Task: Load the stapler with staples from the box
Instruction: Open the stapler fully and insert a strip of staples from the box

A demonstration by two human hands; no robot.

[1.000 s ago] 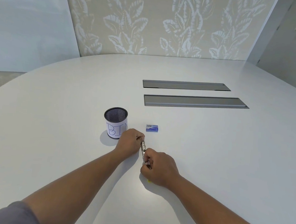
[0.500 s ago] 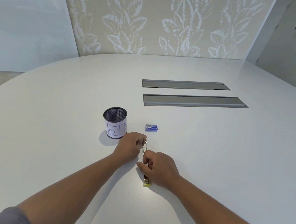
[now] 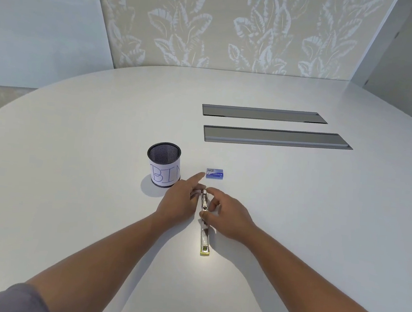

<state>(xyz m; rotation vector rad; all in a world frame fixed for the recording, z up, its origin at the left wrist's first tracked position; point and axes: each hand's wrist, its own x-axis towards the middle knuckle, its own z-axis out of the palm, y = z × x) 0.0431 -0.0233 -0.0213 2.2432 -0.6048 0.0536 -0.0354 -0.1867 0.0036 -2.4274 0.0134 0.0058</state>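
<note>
I see the stapler (image 3: 204,221) lying opened out flat on the white table (image 3: 295,216), a long metal strip running toward me with its yellow tip nearest the camera. My left hand (image 3: 181,201) is spread loose beside its far end, index finger stretched out toward the staple box (image 3: 214,173) — the fingertip just short of it, holding nothing. My right hand (image 3: 228,215) sits on the other side, fingers open, thumb touching the stapler's middle. The small blue box rests closed, just right of the mesh cup (image 3: 164,164) marked BIN
</note>
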